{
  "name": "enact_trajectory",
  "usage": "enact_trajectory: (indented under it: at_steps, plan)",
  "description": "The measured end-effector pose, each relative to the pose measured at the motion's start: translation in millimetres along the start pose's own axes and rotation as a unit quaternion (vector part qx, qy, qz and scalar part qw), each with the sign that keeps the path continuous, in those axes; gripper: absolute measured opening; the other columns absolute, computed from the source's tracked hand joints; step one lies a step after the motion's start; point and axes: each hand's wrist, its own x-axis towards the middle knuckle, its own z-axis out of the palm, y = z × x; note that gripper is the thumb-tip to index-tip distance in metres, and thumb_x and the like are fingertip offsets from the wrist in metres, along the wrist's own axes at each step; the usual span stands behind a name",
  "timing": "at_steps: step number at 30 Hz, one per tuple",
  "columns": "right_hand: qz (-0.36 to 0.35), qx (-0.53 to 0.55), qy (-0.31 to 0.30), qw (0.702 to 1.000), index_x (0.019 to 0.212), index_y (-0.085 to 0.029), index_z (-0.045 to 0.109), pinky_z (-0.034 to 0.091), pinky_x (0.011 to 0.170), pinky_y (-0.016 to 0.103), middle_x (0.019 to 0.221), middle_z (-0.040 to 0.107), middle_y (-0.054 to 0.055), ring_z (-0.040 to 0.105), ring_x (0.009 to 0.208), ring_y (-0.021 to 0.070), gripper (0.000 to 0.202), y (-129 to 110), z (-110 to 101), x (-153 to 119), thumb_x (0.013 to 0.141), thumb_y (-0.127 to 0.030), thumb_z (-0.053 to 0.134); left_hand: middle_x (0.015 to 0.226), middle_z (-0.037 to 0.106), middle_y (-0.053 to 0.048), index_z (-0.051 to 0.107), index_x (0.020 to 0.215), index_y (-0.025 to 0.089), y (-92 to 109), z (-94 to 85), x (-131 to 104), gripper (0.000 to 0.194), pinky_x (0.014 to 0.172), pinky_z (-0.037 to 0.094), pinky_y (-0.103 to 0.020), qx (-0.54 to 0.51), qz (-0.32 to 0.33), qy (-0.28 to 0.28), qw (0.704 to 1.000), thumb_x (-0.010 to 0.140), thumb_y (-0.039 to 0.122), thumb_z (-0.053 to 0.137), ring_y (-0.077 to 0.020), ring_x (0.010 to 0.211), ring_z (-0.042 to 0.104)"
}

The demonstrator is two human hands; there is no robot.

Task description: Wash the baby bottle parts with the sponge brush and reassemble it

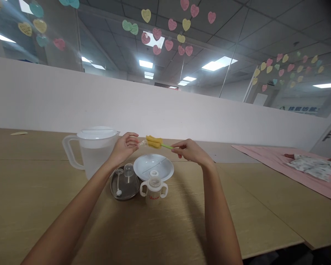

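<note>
Nearest, on the near side of the bowl (143,165), the bottle (153,194) stood upright and uncapped on the tabletop (237,224). Just left of the bowl sat the tray (127,195), bearing a straw (118,184) and a clear dome (128,169).

The brush (154,142) was held in the air, about level, above the bowl or just past its far rim; which of the two could not be told. The right hand (189,150) had its fingers closed in a pinch on the green stem. The left hand (127,145) had its fingers drawn together on the clear wrapper (142,143) at the yellow tip; how firmly could not be told.

Good handling here, as judged, called for a steady right pinch, closer to the sponge if the stem flexed, and an even pull on the wrapper along the brush's line. A sideways jerk risked bending the stem or sending the left arm into the jug (95,156), left of the bowl. Far right of the bowl lay a pink cloth (256,154).
</note>
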Motion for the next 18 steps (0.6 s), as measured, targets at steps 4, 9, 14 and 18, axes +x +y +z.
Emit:
enact_trajectory:
  at_steps: [4, 9, 14, 18]
  plan:
    - [-0.003, 0.01, -0.01, 1.0, 0.094, -0.016, 0.069, 0.028, 0.043, 0.018, 0.055, 0.05, 0.0, 0.037, 0.05, 0.0068, 0.032, -0.2, -1.1, -0.4, 0.074, -0.036, 0.054, 0.078, 0.064, -0.003, 0.051, 0.089, 0.017, 1.8, 1.5, -1.1, 0.035, 0.08, 0.048, -0.035, -0.004, 0.001, 0.0, 1.0, 0.057, 0.018, 0.064, -0.0167, 0.078, 0.061]
    - [-0.006, 0.012, -0.012, 1.0, 0.095, -0.016, 0.069, 0.028, 0.043, 0.019, 0.055, 0.051, -0.001, 0.035, 0.049, 0.0061, 0.032, -1.2, -2.1, -1.5, 0.074, -0.036, 0.055, 0.074, 0.064, -0.001, 0.05, 0.088, 0.018, 0.8, 1.3, -0.7, 0.034, 0.081, 0.047, -0.035, 0.001, 0.021, 0.002, 1.0, 0.056, 0.016, 0.063, -0.0162, 0.076, 0.061]
    - [-0.002, 0.008, -0.014, 1.0, 0.095, -0.016, 0.069, 0.028, 0.044, 0.019, 0.055, 0.052, -0.001, 0.036, 0.048, 0.0059, 0.032, -2.9, -2.0, -1.9, 0.074, -0.036, 0.055, 0.069, 0.058, 0.002, 0.051, 0.085, 0.018, -1.2, 0.7, 1.4, 0.036, 0.077, 0.047, -0.032, 0.043, 0.051, 0.011, 0.998, 0.052, 0.015, 0.064, -0.0151, 0.072, 0.059]
    - [0.0, 0.011, -0.02, 1.0, 0.095, -0.016, 0.068, 0.027, 0.042, 0.018, 0.055, 0.051, -0.001, 0.036, 0.049, 0.0058, 0.031, -2.2, -1.3, -1.0, 0.074, -0.034, 0.055, 0.069, 0.054, 0.003, 0.051, 0.086, 0.018, -1.7, -0.3, 2.5, 0.035, 0.07, 0.046, -0.028, 0.054, 0.065, 0.018, 0.996, 0.052, 0.014, 0.063, -0.0143, 0.07, 0.058]
